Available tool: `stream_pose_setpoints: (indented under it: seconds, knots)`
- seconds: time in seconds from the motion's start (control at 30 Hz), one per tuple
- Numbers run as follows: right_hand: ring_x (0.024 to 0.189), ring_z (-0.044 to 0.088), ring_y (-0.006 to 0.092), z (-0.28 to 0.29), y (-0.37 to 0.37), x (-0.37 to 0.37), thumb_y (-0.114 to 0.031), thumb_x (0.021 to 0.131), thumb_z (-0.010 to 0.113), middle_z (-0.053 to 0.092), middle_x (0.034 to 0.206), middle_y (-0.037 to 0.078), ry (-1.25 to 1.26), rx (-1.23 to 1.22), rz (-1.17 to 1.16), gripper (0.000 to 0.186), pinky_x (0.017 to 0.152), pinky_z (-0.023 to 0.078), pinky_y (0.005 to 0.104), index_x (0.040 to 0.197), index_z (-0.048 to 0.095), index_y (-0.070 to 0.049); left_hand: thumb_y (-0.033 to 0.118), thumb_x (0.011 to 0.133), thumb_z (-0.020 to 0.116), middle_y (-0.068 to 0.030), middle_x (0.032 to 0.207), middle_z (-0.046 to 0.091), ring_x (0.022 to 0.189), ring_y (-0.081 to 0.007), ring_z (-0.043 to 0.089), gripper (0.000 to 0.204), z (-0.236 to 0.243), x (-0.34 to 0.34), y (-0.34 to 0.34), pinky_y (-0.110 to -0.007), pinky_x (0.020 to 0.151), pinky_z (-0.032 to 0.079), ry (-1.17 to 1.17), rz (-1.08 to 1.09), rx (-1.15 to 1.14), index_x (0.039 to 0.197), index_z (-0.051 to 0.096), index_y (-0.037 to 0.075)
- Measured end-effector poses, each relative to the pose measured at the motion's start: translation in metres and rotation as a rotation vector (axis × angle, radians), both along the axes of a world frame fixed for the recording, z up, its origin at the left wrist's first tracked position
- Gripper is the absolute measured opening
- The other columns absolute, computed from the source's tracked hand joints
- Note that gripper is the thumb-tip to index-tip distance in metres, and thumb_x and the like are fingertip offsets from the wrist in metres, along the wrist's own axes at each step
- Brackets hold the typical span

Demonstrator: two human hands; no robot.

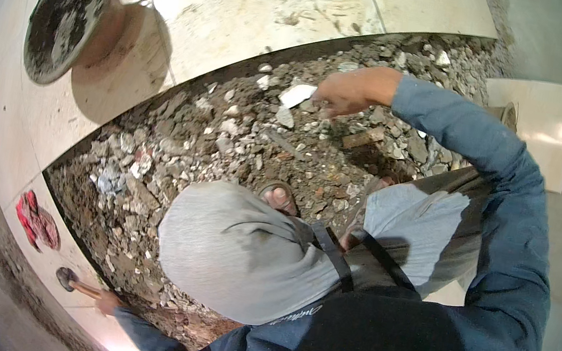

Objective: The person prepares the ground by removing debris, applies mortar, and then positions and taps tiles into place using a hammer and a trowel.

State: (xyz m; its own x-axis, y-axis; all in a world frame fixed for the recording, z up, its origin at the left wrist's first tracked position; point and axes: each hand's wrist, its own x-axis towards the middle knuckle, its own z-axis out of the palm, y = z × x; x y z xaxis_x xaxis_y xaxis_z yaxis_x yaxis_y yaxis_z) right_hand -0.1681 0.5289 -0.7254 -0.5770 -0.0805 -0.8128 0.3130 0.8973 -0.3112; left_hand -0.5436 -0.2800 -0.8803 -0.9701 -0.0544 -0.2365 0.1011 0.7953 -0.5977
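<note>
A wide bed of broken rubble (228, 138) is spread across the middle of the view, grey stones and brown earth mixed, bordered by pale floor tiles (248, 3) above and to the left. Grey-trousered knees (241, 249) are seen bent over the rubble, with sandalled toes (279, 197) showing just beyond the left knee. A round black pan (65, 16), crusted with grey mortar, is stood on the tiles at the upper left, well apart from both hands. A loose square tile (532, 126) is seen lying at the upper right. A red cloth (36, 220) is left on the tiles at the lower left. The right hand (348, 91), on a blue-sleeved arm, is stretched out over the rubble, and its fingers are pinched together on a flat white shard (298, 94), held just above the stones. The left hand (108, 302) is lowered to the tile at the bottom left and is closed around the wooden handle of a small hammer (72, 282), whose dark head is rested on the tile beside the red cloth.
</note>
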Motion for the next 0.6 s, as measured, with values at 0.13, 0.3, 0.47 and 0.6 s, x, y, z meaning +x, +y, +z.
stream_pose_setpoints:
  seconds: [0.13, 0.3, 0.47, 0.6]
  knots:
    - [0.082, 0.063, 0.0265, 0.018, 0.030, 0.060, -0.023, 0.095, 0.050, 0.065, 0.087, 0.015, 0.068, -0.076, -0.286, 0.025, 0.077, 0.050, 0.0435, 0.099, 0.061, -0.001, 0.018, 0.088, 0.056, -0.0202, 0.092, 0.065, 0.077, -0.0294, 0.063, 0.047, 0.012, 0.095, 0.158, -0.044, 0.068, 0.051, 0.301, -0.066, 0.911, 0.131, 0.055, -0.001]
    - [0.116, 0.057, 0.0304, 0.011, -0.023, 0.048, -0.033, 0.100, 0.044, 0.059, 0.123, 0.020, 0.333, -0.413, -0.605, 0.041, 0.099, 0.046, 0.0428, 0.123, 0.055, -0.001, 0.002, 0.082, 0.060, -0.0083, 0.089, 0.063, 0.073, -0.0167, 0.060, 0.052, 0.057, 0.210, 0.442, -0.034, 0.068, 0.052, -0.747, 0.375, 1.653, 0.133, 0.052, -0.003]
    - [0.112, 0.058, 0.0245, -0.006, -0.071, 0.043, -0.043, 0.100, 0.051, 0.057, 0.124, 0.016, 0.659, -0.654, -1.019, 0.055, 0.098, 0.048, 0.0386, 0.134, 0.044, 0.000, 0.010, 0.084, 0.069, -0.0066, 0.090, 0.064, 0.082, -0.0143, 0.062, 0.049, 0.086, 0.287, 0.605, -0.029, 0.071, 0.052, -1.412, -0.092, 1.707, 0.130, 0.055, 0.003]
    - [0.090, 0.059, 0.0150, 0.001, -0.036, 0.081, -0.034, 0.099, 0.055, 0.058, 0.096, 0.006, 0.800, -0.583, -1.230, 0.039, 0.080, 0.051, 0.0322, 0.118, 0.048, -0.001, 0.032, 0.088, 0.071, -0.0111, 0.091, 0.064, 0.090, -0.0247, 0.063, 0.038, 0.095, 0.284, 0.655, -0.039, 0.082, 0.051, -1.346, -0.723, 1.428, 0.112, 0.067, 0.003]
